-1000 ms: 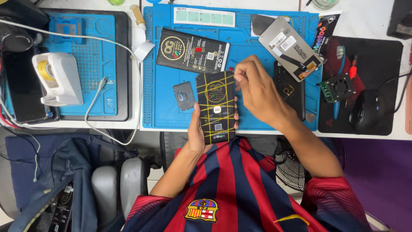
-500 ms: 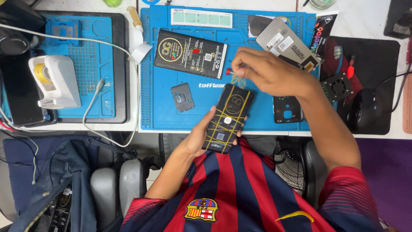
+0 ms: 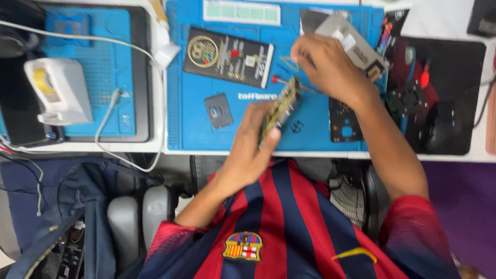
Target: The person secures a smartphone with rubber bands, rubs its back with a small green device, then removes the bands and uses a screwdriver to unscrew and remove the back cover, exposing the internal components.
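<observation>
Motion blurs the phone [image 3: 281,106]; right hand [image 3: 328,67] hides the grey part [image 3: 356,44].

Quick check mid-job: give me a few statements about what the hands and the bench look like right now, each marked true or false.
1. The left hand holds the opened phone tilted on edge above the blue mat. True.
2. The right hand rests on the black mouse. False: it is raised over the mat, near the phone's top end.
3. A small dark square part lies on the mat, left of the phone. True.
4. The white device with a yellow roll sits on the black pad at the right. False: it sits at the far left.
</observation>
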